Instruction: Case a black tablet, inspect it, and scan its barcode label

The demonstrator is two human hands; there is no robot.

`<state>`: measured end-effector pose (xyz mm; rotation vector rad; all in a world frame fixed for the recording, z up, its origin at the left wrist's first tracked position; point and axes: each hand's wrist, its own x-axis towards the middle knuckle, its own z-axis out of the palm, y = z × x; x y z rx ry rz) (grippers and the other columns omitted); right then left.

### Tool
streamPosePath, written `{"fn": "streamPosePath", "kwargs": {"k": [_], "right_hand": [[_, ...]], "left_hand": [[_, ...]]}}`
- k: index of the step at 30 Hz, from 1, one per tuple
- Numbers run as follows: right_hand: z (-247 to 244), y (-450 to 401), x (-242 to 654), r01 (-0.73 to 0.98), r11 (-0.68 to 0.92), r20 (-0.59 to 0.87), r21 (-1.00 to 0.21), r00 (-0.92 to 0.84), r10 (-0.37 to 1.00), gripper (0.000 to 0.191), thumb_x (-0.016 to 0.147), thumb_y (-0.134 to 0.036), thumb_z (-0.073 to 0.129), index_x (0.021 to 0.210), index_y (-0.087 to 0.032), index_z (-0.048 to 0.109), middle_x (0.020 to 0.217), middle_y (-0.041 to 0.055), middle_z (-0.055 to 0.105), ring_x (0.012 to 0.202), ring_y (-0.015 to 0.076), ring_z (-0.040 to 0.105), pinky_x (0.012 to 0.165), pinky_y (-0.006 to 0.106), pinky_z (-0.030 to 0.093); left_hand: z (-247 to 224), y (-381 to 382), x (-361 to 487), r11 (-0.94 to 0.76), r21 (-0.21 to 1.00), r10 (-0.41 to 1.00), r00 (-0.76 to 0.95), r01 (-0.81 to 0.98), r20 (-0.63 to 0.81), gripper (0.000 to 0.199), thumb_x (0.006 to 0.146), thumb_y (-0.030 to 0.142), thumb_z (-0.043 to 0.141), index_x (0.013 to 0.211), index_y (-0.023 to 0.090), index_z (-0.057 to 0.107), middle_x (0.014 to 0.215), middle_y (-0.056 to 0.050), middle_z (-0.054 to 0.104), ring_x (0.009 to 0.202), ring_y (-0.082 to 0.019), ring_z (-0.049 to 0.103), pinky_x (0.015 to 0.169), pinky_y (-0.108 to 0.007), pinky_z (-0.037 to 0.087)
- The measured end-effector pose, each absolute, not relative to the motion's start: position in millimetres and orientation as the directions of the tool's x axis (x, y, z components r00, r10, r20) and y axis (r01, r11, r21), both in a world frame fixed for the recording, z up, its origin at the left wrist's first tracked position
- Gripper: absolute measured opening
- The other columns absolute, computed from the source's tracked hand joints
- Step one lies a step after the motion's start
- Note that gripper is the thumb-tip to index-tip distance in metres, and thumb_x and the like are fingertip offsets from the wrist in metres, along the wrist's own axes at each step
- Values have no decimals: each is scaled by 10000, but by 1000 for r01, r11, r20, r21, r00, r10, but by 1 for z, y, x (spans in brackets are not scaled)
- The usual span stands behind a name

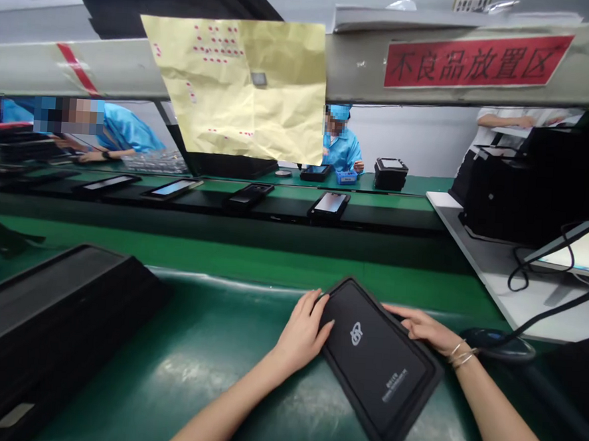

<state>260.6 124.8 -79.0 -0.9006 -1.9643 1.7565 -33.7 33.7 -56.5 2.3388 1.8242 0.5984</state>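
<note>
A flat black tablet-like device (378,362) with a small white logo lies face down on the green table mat, angled from upper left to lower right. My left hand (304,327) rests along its left edge with fingers over the top corner. My right hand (424,327), with thin bracelets on the wrist, lies on the device's upper right edge. Both hands grip the device by its sides.
A stack of black trays (43,325) sits at the left. A conveyor (275,209) beyond carries several devices. A white bench (501,266) with cables and a monitor stands right. People in blue coats work across the line. A yellow paper (243,87) hangs overhead.
</note>
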Motion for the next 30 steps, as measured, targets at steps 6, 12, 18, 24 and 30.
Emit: {"fn": "streamPosePath", "kwargs": {"k": [6, 12, 18, 24, 30], "right_hand": [[-68, 122, 246, 514, 437, 133, -738, -524, 841, 523, 731, -166, 382, 1229, -100, 527, 1038, 118, 556, 947, 258, 516, 862, 400, 396], [-59, 86, 209, 681, 603, 175, -416, -591, 787, 250, 872, -118, 426, 1028, -79, 618, 954, 154, 554, 925, 321, 505, 836, 467, 417], [-61, 79, 201, 731, 601, 115, -323, -600, 791, 281, 849, -280, 689, 966, -37, 609, 945, 158, 523, 939, 334, 471, 836, 472, 415], [-25, 78, 224, 662, 609, 95, -437, -639, 763, 174, 796, -155, 753, 869, -158, 595, 838, 9, 511, 805, 181, 517, 701, 281, 423], [18, 29, 226, 440, 770, 515, -462, -574, 637, 51, 920, -129, 566, 892, -156, 534, 820, 21, 453, 744, 174, 457, 633, 280, 373]], "left_hand": [[-64, 23, -20, -126, 241, 992, 115, 962, 57, 589, 900, 362, 458, 1380, 57, 305, 1402, -217, 346, 1228, -339, 414, 1003, -470, 397], [-54, -1, 1, -50, 171, 995, 64, 984, -81, 632, 888, 353, 457, 1419, 78, 251, 1434, -235, 287, 881, -345, 636, 732, -494, 536], [-67, -1, 6, 2, 337, 996, 29, 942, -86, 664, 890, 407, 351, 1434, 60, 195, 1495, -208, 134, 862, -397, 629, 748, -602, 486], [-61, 10, -8, 15, 598, 999, -38, 801, 24, 605, 856, 478, 290, 1293, 85, 437, 1365, -176, 397, 1215, -356, 404, 1007, -512, 345], [-39, 32, -34, 186, 900, 979, 1, 395, -203, 718, 856, 613, 76, 990, 117, 579, 777, -113, 616, 605, -201, 583, 560, -332, 488]]}}
